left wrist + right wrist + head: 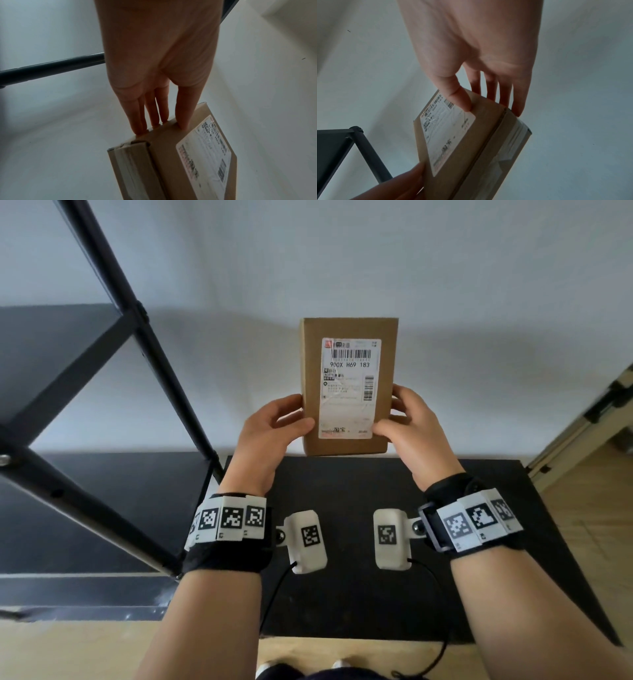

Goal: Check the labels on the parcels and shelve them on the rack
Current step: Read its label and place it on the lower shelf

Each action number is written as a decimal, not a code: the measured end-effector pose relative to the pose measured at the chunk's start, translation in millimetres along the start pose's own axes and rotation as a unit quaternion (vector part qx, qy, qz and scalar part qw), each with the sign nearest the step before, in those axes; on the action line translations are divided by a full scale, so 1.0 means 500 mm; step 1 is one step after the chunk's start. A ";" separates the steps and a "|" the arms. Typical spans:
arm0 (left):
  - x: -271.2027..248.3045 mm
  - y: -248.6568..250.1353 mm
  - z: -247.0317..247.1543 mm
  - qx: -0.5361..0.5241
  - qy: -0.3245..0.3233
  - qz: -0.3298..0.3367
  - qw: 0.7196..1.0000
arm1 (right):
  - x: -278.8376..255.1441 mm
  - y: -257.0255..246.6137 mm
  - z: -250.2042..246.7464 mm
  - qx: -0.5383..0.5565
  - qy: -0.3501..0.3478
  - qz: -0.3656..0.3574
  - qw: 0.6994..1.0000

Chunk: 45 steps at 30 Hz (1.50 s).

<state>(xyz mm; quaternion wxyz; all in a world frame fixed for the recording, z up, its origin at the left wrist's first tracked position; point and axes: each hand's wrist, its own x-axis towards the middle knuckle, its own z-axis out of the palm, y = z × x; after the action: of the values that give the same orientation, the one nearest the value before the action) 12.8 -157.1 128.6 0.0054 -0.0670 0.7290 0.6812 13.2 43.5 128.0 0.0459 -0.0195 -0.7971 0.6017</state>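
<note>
A brown cardboard parcel [311,354] stands upright in the air in front of me, its white shipping label [349,386] facing me with a barcode and "900X H69 183" on it. My left hand [274,429] pinches the parcel's lower left edge, thumb on the front and fingers behind. My right hand [404,422] pinches the lower right edge the same way. In the left wrist view the parcel [164,159] hangs below the fingers [154,112]. In the right wrist view the thumb [458,97] presses the label's corner on the parcel [481,135].
The black metal rack [113,392] stands at my left, with dark shelves [51,350] and slanted posts. A low black table [359,594] lies under my wrists, against a white wall [342,251]. Wooden floor [589,525] shows at the right.
</note>
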 end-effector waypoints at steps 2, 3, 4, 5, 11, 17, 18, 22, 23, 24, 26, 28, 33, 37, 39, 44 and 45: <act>0.001 0.002 0.001 0.002 0.000 0.003 1.000 | 0.000 -0.002 -0.001 0.009 0.007 -0.005 1.000; 0.000 0.004 0.002 0.005 -0.001 0.005 1.000 | 0.001 -0.002 -0.001 0.013 0.011 -0.007 1.000; 0.000 0.005 0.002 0.008 -0.003 0.007 1.000 | 0.002 -0.003 -0.002 0.018 0.015 -0.009 1.000; 0.000 0.007 0.002 0.011 -0.004 0.010 1.000 | 0.003 -0.003 -0.002 0.023 0.019 -0.009 1.000; 0.000 0.014 0.000 0.018 -0.009 0.021 1.000 | 0.005 -0.002 0.000 0.037 0.029 -0.011 0.999; -0.004 0.014 0.000 0.024 -0.009 0.017 1.000 | 0.003 -0.003 0.000 0.040 0.032 -0.011 0.999; -0.005 0.013 0.000 0.023 -0.008 0.014 1.000 | 0.002 -0.004 0.000 0.043 0.032 -0.010 0.999; -0.006 0.011 0.000 0.018 -0.010 0.008 1.000 | 0.001 -0.006 0.001 0.050 0.028 0.003 0.998; -0.005 0.011 0.000 0.019 -0.009 0.007 1.000 | 0.001 -0.006 0.001 0.049 0.027 0.008 0.998; -0.005 0.009 0.000 0.018 -0.009 0.005 1.000 | 0.001 -0.005 0.001 0.048 0.026 0.013 0.998; -0.004 0.004 0.000 0.014 -0.008 -0.002 1.000 | 0.001 -0.004 0.002 0.046 0.020 0.027 0.998; -0.004 -0.001 0.003 0.015 -0.006 -0.012 1.000 | -0.001 -0.005 0.003 0.043 0.013 0.037 0.998; -0.016 -0.009 0.002 0.012 0.023 -0.035 0.999 | -0.010 -0.007 0.017 0.034 -0.005 0.050 0.998; -0.038 -0.025 -0.023 0.021 0.038 -0.054 0.998 | -0.028 -0.012 0.047 0.028 -0.037 0.056 0.997; -0.053 -0.033 -0.041 0.025 0.039 -0.064 0.997 | -0.040 -0.019 0.067 0.014 -0.050 0.051 0.997; -0.106 -0.051 -0.103 0.003 0.038 -0.066 0.997 | -0.084 -0.036 0.121 -0.009 -0.088 0.037 0.995; -0.120 -0.055 -0.118 0.001 0.040 -0.066 0.997 | -0.098 -0.040 0.133 -0.009 -0.091 0.038 0.995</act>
<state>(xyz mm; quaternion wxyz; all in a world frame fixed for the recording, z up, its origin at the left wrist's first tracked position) 80.1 -211.9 111.3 0.0213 -0.1421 0.7231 0.6757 55.9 -29.7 126.6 -0.0504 0.0047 -0.8022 0.5949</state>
